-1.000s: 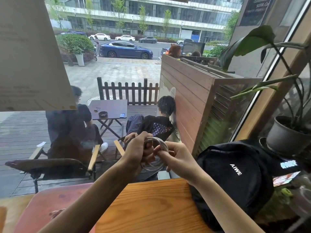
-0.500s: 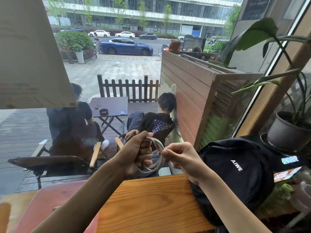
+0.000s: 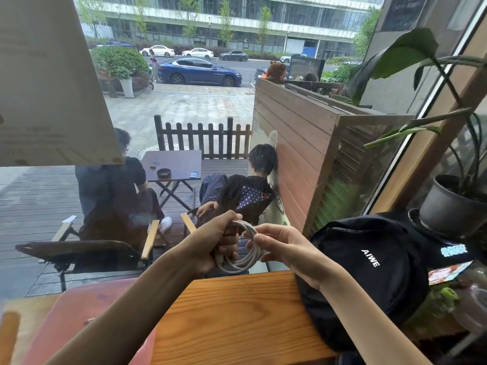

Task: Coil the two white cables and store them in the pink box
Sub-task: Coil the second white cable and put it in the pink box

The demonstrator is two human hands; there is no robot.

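Note:
A white cable [image 3: 247, 255] is wound into a round coil of several loops, held up in the air above the far edge of the wooden table [image 3: 237, 317]. My left hand [image 3: 218, 241] is closed in a fist around the coil's left side. My right hand [image 3: 284, 248] pinches the coil's right side with thumb and fingers. The pink box [image 3: 79, 317] lies on the table at the lower left, partly under my left forearm. A second white cable is not visible.
A black backpack [image 3: 369, 264] rests against the table's right end. A potted plant [image 3: 448, 206] stands behind it on the sill. A window pane runs just beyond the table's far edge, with people seated outside.
My hands drew slightly apart and now both rest on the coil, which shows more fully as a round loop. The view has shifted a little.

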